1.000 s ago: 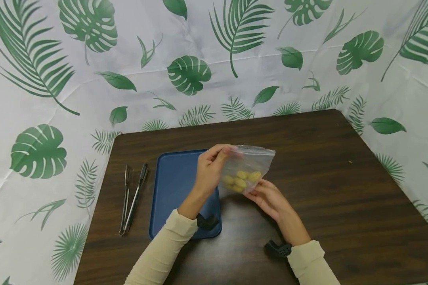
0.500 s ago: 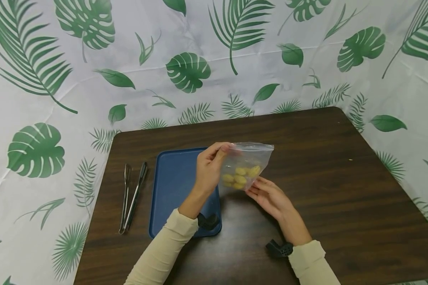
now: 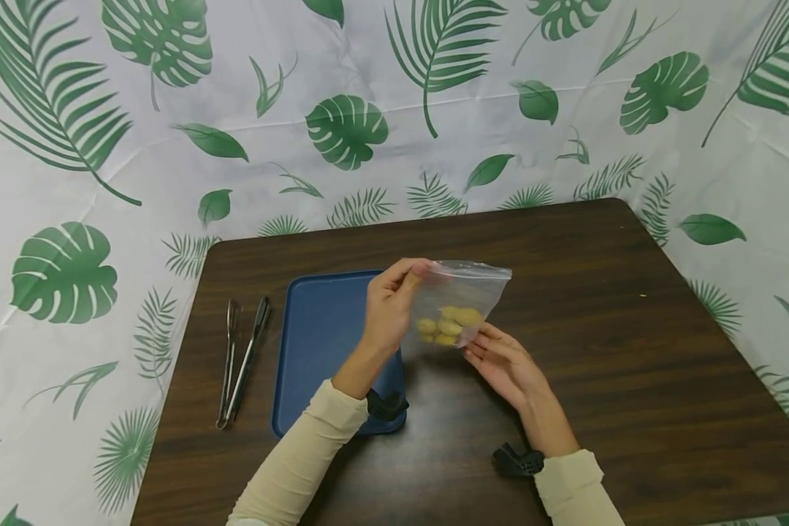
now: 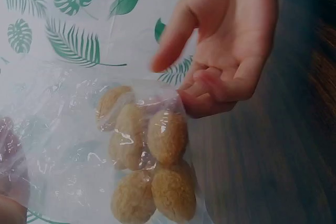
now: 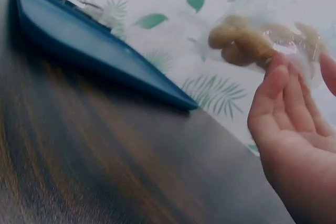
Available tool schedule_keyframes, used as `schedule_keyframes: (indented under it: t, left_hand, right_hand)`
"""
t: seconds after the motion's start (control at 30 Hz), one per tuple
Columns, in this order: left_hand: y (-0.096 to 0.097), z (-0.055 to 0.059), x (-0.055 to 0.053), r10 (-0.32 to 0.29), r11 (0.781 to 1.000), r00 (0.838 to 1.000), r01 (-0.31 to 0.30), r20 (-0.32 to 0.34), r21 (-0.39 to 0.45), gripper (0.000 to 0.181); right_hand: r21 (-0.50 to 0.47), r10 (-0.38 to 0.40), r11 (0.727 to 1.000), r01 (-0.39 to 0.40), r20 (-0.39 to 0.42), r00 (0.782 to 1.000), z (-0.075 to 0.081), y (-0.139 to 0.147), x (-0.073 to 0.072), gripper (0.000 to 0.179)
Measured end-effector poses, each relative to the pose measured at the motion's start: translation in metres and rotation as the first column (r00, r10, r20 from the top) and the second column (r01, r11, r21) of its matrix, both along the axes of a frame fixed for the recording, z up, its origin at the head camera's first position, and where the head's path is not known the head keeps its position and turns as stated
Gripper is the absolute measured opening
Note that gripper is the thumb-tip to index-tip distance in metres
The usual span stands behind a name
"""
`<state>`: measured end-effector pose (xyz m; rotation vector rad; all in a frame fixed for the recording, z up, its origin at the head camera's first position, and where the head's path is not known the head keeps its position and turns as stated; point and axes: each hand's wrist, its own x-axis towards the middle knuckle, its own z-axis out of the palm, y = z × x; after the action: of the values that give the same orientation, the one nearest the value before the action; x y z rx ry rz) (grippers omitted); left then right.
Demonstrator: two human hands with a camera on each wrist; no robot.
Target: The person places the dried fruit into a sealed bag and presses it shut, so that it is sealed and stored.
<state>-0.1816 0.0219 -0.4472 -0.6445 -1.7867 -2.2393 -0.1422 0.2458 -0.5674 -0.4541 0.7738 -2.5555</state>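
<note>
A clear zip-top plastic bag [image 3: 472, 288] is held up over the table, its zip edge uppermost. Several rough, oval yellow-brown pieces [image 4: 168, 136] are gathered in its lower part. My left hand [image 3: 389, 307] pinches the bag's upper left corner between thumb and fingers. At the lower right corner, my right hand [image 3: 511, 369] touches the bag with its fingertips from below, palm turned up. In the left wrist view the right thumb [image 4: 176, 38] stands apart from the bag.
Left of the bag, a blue tray [image 3: 315, 329] lies on the dark wooden table [image 3: 618, 380], partly behind my left forearm. Metal tongs [image 3: 250, 354] with spread arms lie left of the tray. A leaf-print cloth [image 3: 368, 58] hangs behind the table.
Both hands and the bag have shifted slightly to the right. The oval pieces have moved around inside the bag and bunched toward the right hand's corner.
</note>
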Motion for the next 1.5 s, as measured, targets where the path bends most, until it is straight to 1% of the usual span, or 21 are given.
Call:
schedule_keyframes:
  t: [0.07, 0.2, 0.3, 0.4, 0.5, 0.67, 0.77, 0.83, 1.03, 1.1, 1.17, 1.2, 1.23, 1.27, 1.3, 1.33, 1.37, 1.4, 1.43, 1.47, 1.5]
  left_hand:
    - [0.001, -0.001, 0.001, 0.000, 1.000, 1.000, 0.000, 0.003, -0.018, 0.032]
    - [0.002, -0.003, 0.001, -0.015, 1.000, 1.000, 0.015, -0.011, -0.003, 0.032]
    - [0.001, -0.002, 0.000, -0.024, 0.999, 0.999, 0.025, -0.036, 0.020, 0.036]
    - [0.000, -0.002, -0.001, -0.025, 0.999, 0.999, 0.027, -0.047, 0.025, 0.038]
    - [-0.001, -0.002, -0.002, -0.028, 0.999, 0.999, 0.029, -0.043, 0.024, 0.038]
    - [-0.003, 0.002, -0.003, -0.027, 0.998, 0.999, 0.029, -0.044, 0.049, 0.036]
    - [-0.004, 0.005, -0.004, -0.037, 0.997, 0.998, 0.040, -0.048, 0.067, 0.038]
    - [-0.004, 0.006, -0.004, -0.046, 0.997, 0.997, 0.049, -0.054, 0.067, 0.040]
    - [-0.005, 0.006, -0.004, -0.053, 0.997, 0.996, 0.056, -0.065, 0.058, 0.039]
    - [-0.005, 0.005, -0.004, -0.054, 0.997, 0.996, 0.058, -0.068, 0.059, 0.039]
    - [-0.006, 0.005, -0.005, -0.053, 0.996, 0.996, 0.058, -0.072, 0.061, 0.039]
    - [-0.006, 0.005, -0.006, -0.048, 0.997, 0.996, 0.053, -0.073, 0.064, 0.040]
    - [-0.006, 0.005, -0.006, -0.044, 0.997, 0.996, 0.049, -0.072, 0.068, 0.042]
    - [-0.006, 0.006, -0.006, -0.038, 0.997, 0.997, 0.042, -0.065, 0.068, 0.041]
    - [-0.007, 0.006, -0.007, -0.034, 0.997, 0.998, 0.038, -0.057, 0.071, 0.042]
    - [-0.007, 0.007, -0.007, -0.031, 0.997, 0.998, 0.035, -0.048, 0.076, 0.042]
    - [-0.007, 0.007, -0.008, -0.028, 0.997, 0.999, 0.031, -0.038, 0.077, 0.042]
    - [-0.007, 0.006, -0.008, -0.026, 0.997, 0.999, 0.029, -0.029, 0.077, 0.042]
    - [-0.007, 0.006, -0.008, -0.024, 0.997, 1.000, 0.025, -0.019, 0.068, 0.040]
    - [-0.006, 0.005, -0.008, -0.021, 0.998, 1.000, 0.022, -0.009, 0.060, 0.039]
    - [-0.006, 0.003, -0.008, -0.018, 0.998, 1.000, 0.019, -0.004, 0.052, 0.038]
  right_hand:
    - [0.001, 0.006, 1.000, -0.006, -0.002, 1.000, 0.000, -0.001, -0.001, 0.049]
    - [0.028, 0.010, 1.000, -0.011, 0.025, 1.000, 0.002, -0.004, -0.002, 0.047]
    - [0.008, 0.026, 1.000, -0.027, 0.056, 0.998, 0.001, -0.007, -0.001, 0.047]
    - [-0.038, 0.040, 0.999, -0.037, 0.070, 0.997, -0.002, -0.010, 0.001, 0.049]
    - [-0.091, 0.038, 0.995, -0.032, 0.066, 0.997, -0.005, -0.012, 0.002, 0.049]
    - [-0.176, 0.031, 0.984, -0.024, 0.035, 0.999, -0.007, -0.012, 0.003, 0.044]
    - [-0.224, 0.043, 0.974, -0.037, 0.022, 0.999, -0.007, -0.009, 0.003, 0.049]
    - [-0.229, 0.050, 0.972, -0.045, 0.016, 0.999, -0.007, -0.007, 0.002, 0.053]
    - [-0.159, 0.051, 0.986, -0.051, -0.004, 0.999, -0.004, -0.005, 0.000, 0.057]
    - [-0.119, 0.033, 0.992, -0.033, -0.002, 0.999, -0.005, -0.004, 0.000, 0.056]
    - [-0.027, -0.017, 0.999, 0.016, -0.021, 1.000, -0.006, -0.002, 0.001, 0.051]
    - [0.031, -0.055, 0.998, 0.056, -0.035, 0.998, -0.006, -0.001, 0.002, 0.047]
    - [0.100, -0.099, 0.990, 0.104, -0.054, 0.994, -0.007, 0.000, 0.004, 0.043]
    - [0.181, -0.144, 0.971, 0.157, -0.082, 0.986, -0.007, 0.002, 0.005, 0.038]
    - [0.273, -0.187, 0.938, 0.214, -0.121, 0.975, -0.007, 0.003, 0.006, 0.034]
    - [0.373, -0.227, 0.886, 0.276, -0.172, 0.959, -0.007, 0.003, 0.007, 0.028]
    - [0.467, -0.253, 0.816, 0.341, -0.242, 0.937, -0.006, 0.003, 0.008, 0.023]
    - [0.547, -0.268, 0.729, 0.411, -0.325, 0.907, -0.004, 0.003, 0.009, 0.020]
    - [0.622, -0.255, 0.611, 0.489, -0.430, 0.866, -0.003, 0.002, 0.010, 0.017]
    - [0.666, -0.215, 0.473, 0.577, -0.548, 0.809, -0.002, 0.001, 0.011, 0.014]
    - [0.676, -0.161, 0.327, 0.660, -0.649, 0.744, -0.001, 0.000, 0.011, 0.012]
